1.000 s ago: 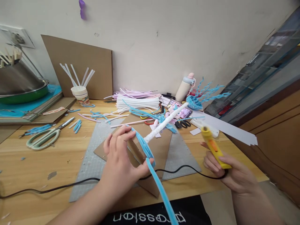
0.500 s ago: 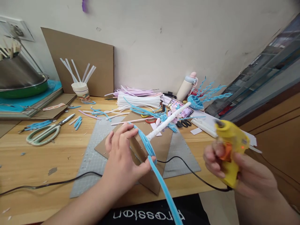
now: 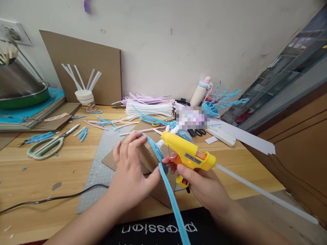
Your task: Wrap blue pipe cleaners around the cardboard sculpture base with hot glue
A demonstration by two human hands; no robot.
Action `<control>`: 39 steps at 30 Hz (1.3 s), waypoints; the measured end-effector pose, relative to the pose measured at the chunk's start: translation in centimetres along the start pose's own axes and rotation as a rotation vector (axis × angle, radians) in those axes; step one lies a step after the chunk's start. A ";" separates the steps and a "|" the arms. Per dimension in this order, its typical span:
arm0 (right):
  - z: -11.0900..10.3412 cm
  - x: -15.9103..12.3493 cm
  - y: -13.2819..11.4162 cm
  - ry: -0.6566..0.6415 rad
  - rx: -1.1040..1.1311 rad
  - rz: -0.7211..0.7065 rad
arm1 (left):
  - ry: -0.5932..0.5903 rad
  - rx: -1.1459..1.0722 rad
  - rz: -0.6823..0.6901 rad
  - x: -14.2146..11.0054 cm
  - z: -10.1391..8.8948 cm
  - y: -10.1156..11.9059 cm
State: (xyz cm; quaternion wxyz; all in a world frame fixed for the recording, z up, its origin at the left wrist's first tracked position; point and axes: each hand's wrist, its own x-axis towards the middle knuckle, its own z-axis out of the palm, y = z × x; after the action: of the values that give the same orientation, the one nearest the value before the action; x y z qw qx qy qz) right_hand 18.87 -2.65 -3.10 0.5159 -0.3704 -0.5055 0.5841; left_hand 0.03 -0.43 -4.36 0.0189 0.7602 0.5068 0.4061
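My left hand [image 3: 133, 170] is closed around a cardboard piece with blue pipe cleaners [image 3: 152, 144] curved along its edge. Between thumb and fingers it pinches this edge, and one long blue strand [image 3: 173, 200] trails down toward my lap. My right hand [image 3: 206, 187] grips a yellow hot glue gun [image 3: 187, 153], its nozzle pointing left just above the blue curve. A long translucent glue stick [image 3: 258, 190] sticks out of the gun's back. Behind the gun, a white fuzzy stem is mostly hidden. A flat cardboard sheet [image 3: 111, 159] lies beneath the piece.
Green-handled scissors [image 3: 47, 146] and short blue cuttings [image 3: 83, 133] lie at left. White pipe cleaners [image 3: 149, 109] are heaped at the back, near paper cups [image 3: 85, 98] and a bottle [image 3: 198, 95]. A black cord [image 3: 63, 196] crosses the table over a grey cutting mat [image 3: 95, 185].
My right hand has brought the glue gun leftward from the right side to the blue pipe cleaners. My left hand keeps its hold in nearly the same place.
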 end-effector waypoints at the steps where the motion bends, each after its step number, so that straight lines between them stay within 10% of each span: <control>1: 0.1 0.1 0.2 0.005 0.012 -0.016 | -0.006 -0.001 -0.002 0.0 0.0 0.0; 17: -0.6 0.6 -0.4 -0.007 0.010 -0.013 | 0.002 0.012 0.045 -0.2 0.7 -0.1; 29: -4.9 -1.2 -5.9 -0.044 -0.947 -0.010 | -0.012 -0.024 0.015 -0.7 0.6 0.2; 39: -4.4 -0.8 -6.8 -0.212 -1.051 -0.078 | -0.024 -0.042 0.007 -0.6 0.6 0.0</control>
State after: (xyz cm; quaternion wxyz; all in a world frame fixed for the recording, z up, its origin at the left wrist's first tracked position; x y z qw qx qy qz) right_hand 24.77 -2.86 2.48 0.2287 -0.4987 -0.7924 0.2667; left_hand 0.31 -0.66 -5.12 0.0397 0.7660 0.4953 0.4078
